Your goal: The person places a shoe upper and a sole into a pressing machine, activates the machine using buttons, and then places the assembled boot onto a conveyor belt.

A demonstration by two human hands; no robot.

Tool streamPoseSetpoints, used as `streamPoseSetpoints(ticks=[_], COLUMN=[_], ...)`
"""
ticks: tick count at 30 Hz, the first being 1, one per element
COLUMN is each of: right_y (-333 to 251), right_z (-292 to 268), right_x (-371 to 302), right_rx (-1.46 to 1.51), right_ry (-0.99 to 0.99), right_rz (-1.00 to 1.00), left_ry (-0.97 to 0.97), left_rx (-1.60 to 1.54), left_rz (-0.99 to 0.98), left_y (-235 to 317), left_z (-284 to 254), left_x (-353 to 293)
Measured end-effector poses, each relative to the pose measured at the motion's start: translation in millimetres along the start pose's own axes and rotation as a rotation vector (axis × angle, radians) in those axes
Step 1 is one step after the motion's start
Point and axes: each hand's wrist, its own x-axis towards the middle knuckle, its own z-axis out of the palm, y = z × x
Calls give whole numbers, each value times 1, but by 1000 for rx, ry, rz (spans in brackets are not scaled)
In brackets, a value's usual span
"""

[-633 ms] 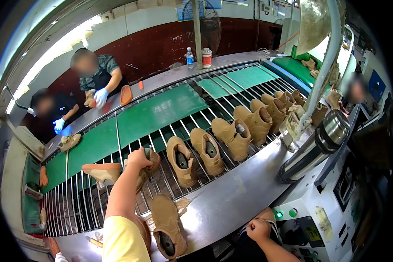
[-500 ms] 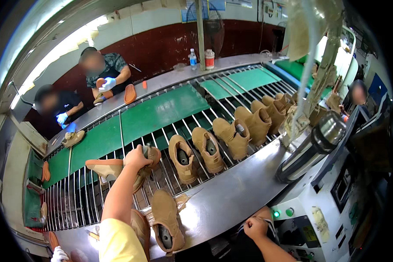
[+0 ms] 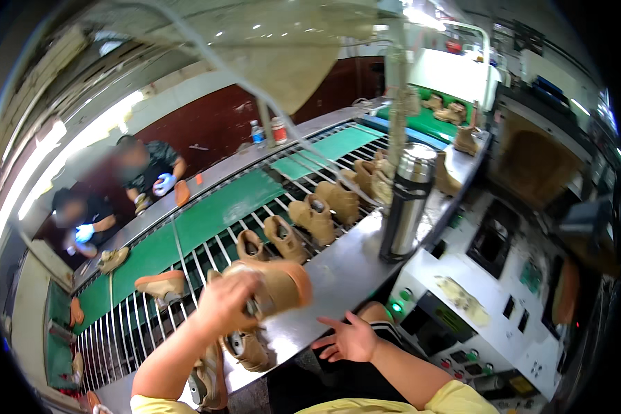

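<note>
My left hand (image 3: 231,300) is closed around a tan shoe (image 3: 279,284), which it holds tilted above the near metal ledge with its orange-brown sole turned to the right. My right hand (image 3: 350,338) is held palm up with its fingers spread and nothing in it, over my lap near the machine. Below the held shoe, another tan shoe (image 3: 250,353) stands on the ledge, and a further shoe (image 3: 208,379) is beside it, partly behind my left forearm. One tan shoe (image 3: 162,285) lies tipped over on the metal bars to the left.
Several tan shoes (image 3: 283,238) stand in a row on the conveyor bars. A steel thermos (image 3: 408,207) stands on the ledge (image 3: 352,272). At right is a white machine (image 3: 455,310) with a lit green button. Across the conveyor, two gloved people (image 3: 155,172) work; one holds an orange sole.
My left hand has lifted the shoe off the bars and carried it right, toward me. My right hand has uncurled and spread its fingers. The view has turned to the right.
</note>
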Motion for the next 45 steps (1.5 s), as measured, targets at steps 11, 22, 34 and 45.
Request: streamPoseSetpoints(ticks=[11, 22, 34, 45], right_y=[46, -73, -337, -342], right_z=[49, 78, 48, 29], right_x=[-132, -298, -334, -298], right_rx=[427, -285, -1233, -1122], right_ry=[-42, 814, 2513, 2495], right_rz=[-335, -1094, -442, 170], left_ry=[27, 262, 236, 369], left_rx=[-232, -722, -536, -691], left_rz=[737, -229, -1071, -1165], left_y=[178, 194, 53, 49], left_z=[100, 234, 309, 303], left_x=[38, -26, -118, -117])
